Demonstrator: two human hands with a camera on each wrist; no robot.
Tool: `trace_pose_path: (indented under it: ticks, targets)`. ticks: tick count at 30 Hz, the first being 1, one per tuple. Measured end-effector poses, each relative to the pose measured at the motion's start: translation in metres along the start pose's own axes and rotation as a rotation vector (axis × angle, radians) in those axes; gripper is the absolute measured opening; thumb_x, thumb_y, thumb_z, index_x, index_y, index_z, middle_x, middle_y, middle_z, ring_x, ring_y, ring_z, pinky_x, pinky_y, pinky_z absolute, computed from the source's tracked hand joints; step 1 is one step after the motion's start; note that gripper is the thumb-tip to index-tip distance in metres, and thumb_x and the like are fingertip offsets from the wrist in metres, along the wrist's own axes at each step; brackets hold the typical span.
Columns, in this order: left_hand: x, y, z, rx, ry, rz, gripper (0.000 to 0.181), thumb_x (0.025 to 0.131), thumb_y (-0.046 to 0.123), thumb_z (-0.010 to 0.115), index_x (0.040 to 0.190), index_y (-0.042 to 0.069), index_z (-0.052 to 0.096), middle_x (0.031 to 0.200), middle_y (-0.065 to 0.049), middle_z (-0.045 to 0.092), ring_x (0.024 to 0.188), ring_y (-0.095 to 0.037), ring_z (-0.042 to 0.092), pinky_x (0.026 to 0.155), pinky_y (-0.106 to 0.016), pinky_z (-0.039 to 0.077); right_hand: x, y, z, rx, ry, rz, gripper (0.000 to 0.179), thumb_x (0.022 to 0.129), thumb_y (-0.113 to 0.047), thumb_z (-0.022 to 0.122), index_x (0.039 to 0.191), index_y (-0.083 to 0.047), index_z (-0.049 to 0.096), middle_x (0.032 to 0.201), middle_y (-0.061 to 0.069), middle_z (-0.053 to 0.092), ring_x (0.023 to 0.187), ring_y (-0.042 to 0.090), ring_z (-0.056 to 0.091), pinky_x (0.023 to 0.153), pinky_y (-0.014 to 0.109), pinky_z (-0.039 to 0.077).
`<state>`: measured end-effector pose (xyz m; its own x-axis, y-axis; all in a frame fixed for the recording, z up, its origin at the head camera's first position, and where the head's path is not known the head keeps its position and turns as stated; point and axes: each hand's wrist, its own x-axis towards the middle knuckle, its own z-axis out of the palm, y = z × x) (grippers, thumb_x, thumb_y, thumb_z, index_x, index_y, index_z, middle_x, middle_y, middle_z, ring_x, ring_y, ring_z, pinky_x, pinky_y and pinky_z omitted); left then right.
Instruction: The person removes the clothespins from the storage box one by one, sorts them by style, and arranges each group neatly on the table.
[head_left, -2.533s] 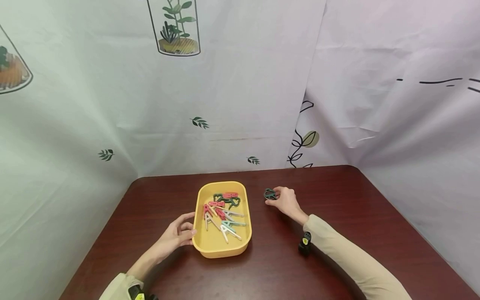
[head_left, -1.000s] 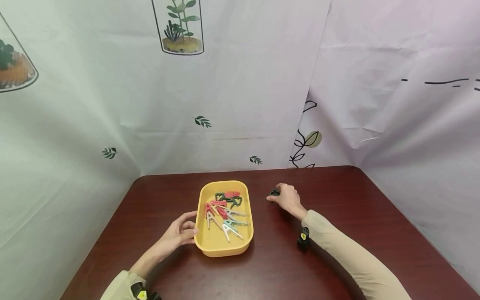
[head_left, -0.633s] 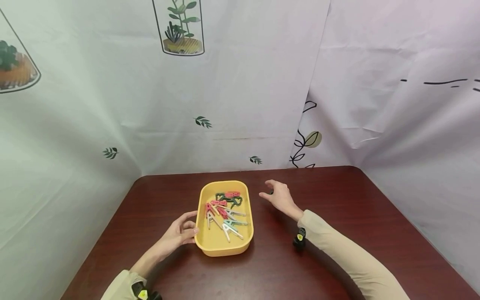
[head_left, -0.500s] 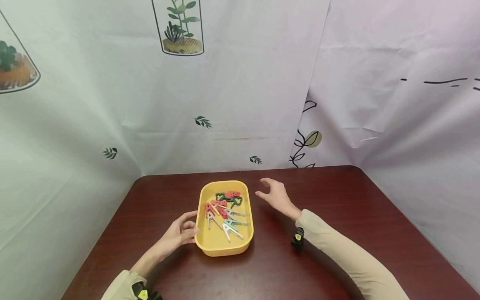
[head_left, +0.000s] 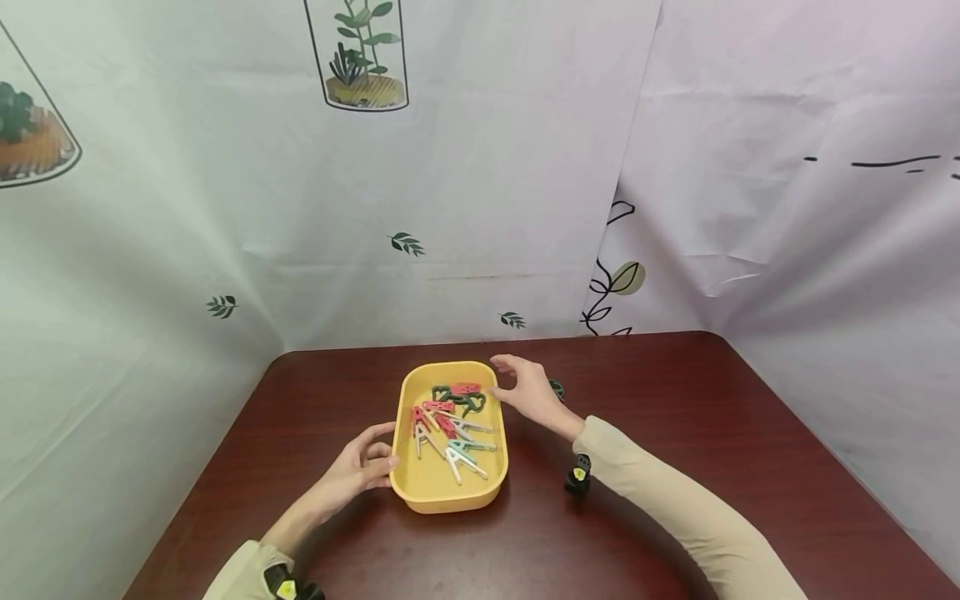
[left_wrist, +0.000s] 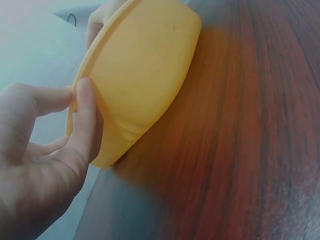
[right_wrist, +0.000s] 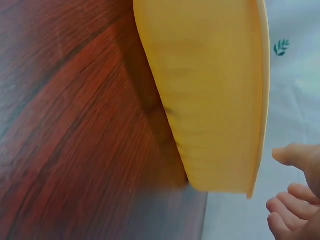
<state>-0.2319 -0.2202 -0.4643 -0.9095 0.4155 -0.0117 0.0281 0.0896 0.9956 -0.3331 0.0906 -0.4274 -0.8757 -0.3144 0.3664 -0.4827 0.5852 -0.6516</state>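
Observation:
A yellow plastic bin [head_left: 448,503] stands on the table, holding clothespins in a loose pile: red ones [head_left: 438,406], a white one [head_left: 462,461], a mint one [head_left: 474,447]. Dark green clips [head_left: 474,403] lie at its far end. My left hand [head_left: 362,463] grips the bin's left side; in the left wrist view, thumb and fingers pinch its rim [left_wrist: 86,65]. At the far right rim hovers my right hand [head_left: 531,392], thumb and fingers apart with nothing between them. Behind that hand, a dark green round clip [head_left: 556,389] lies on the table, partly hidden.
The dark red-brown wooden table [head_left: 637,392] has rounded far corners. Pale printed cloth [head_left: 480,167] hangs behind it and along both sides. A black wrist device [head_left: 577,475] sits at the right sleeve, and another [head_left: 288,583] at the left.
My right hand has let go of the dark green clip, leaving it on the table, and moved left to the bin's rim. The left hand has kept its hold on the bin.

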Motion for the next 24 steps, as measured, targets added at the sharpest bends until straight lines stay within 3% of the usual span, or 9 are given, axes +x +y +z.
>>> trace_pose_path:
  ticks: [7, 18, 24]
  targets:
    - [-0.001, 0.0, 0.0, -0.02, -0.006, 0.008, 0.063, 0.096, 0.002, 0.055, 0.146, -0.007, 0.018, 0.102, -0.016, 0.058, 0.088, -0.016, 0.066, 0.077, -0.031, 0.059, 0.006, -0.005, 0.01, 0.012, -0.072, -0.06, 0.051, 0.082, -0.01, 0.076, 0.129, -0.002, 0.058, 0.125, 0.016, 0.063, 0.115, 0.029, 0.06, 0.097, 0.048, 0.049]
    - [0.0, 0.0, 0.0, -0.028, -0.008, 0.009, 0.065, 0.096, 0.003, 0.056, 0.146, -0.008, 0.017, 0.102, -0.015, 0.058, 0.088, -0.016, 0.067, 0.078, -0.031, 0.059, 0.018, -0.011, 0.023, -0.015, -0.308, -0.138, 0.052, 0.085, -0.005, 0.071, 0.134, -0.001, 0.054, 0.13, 0.014, 0.062, 0.122, 0.026, 0.058, 0.099, 0.043, 0.05]
    - [0.001, -0.003, -0.002, -0.006, -0.01, 0.009, 0.064, 0.096, 0.005, 0.056, 0.147, -0.005, 0.018, 0.105, -0.019, 0.058, 0.089, -0.016, 0.068, 0.078, -0.033, 0.059, 0.026, -0.013, 0.032, -0.076, -0.393, -0.131, 0.047, 0.085, -0.002, 0.07, 0.13, -0.002, 0.058, 0.125, 0.012, 0.065, 0.117, 0.024, 0.06, 0.096, 0.038, 0.052]
